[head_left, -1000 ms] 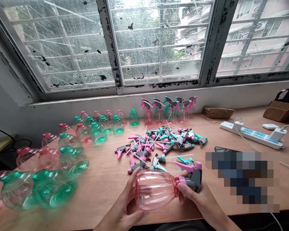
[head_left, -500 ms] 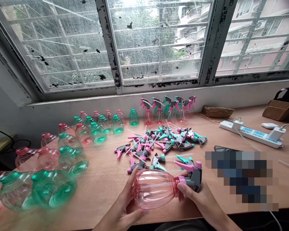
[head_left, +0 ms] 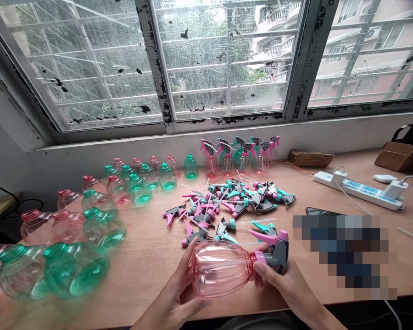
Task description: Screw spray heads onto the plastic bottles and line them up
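Observation:
A clear pink spray bottle (head_left: 222, 269) lies sideways in the air above the table's front edge, its base to the left. Around that base my left hand (head_left: 181, 284) is closed, thumb below and fingers behind. My right hand (head_left: 275, 277) pinches the pink collar at the bottle's neck. The grey and pink trigger sprayer (head_left: 278, 251) sits on the neck, and its straw runs inside the bottle. Just behind lies a pile of loose pink, teal and grey trigger sprayers (head_left: 239, 199).
Open green bottles (head_left: 77, 270) and pink bottles (head_left: 67, 224) stand in rows at the left. Several bottles with sprayers (head_left: 227, 160) stand by the wall. At the right are a power strip (head_left: 359, 190), a phone (head_left: 325, 211), a flat brown package (head_left: 310, 158) and a brown box (head_left: 401, 156).
Both hands keep the same hold on the pink spray bottle, which has hardly moved. The view has shifted very slightly.

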